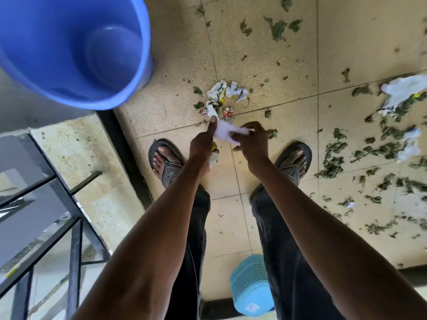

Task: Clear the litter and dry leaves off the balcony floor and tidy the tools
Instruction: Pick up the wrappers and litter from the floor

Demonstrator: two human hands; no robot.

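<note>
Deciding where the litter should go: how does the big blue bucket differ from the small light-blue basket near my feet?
The blue bucket is large, smooth-walled and a deeper blue; the light-blue basket is smaller, paler and has a grid-patterned wall. The bucket stands ahead to the left with its open inside visible and nothing seen in it; the basket sits behind the feet, its opening not visible. Both look like plastic.

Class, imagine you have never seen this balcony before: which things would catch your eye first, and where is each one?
The big blue bucket fills the upper left, seemingly empty. At centre, the left hand and right hand hold a white scrap of paper just above a small pile of crumpled litter on the tiled floor. Dry green leaves lie scattered across the right side.
</note>
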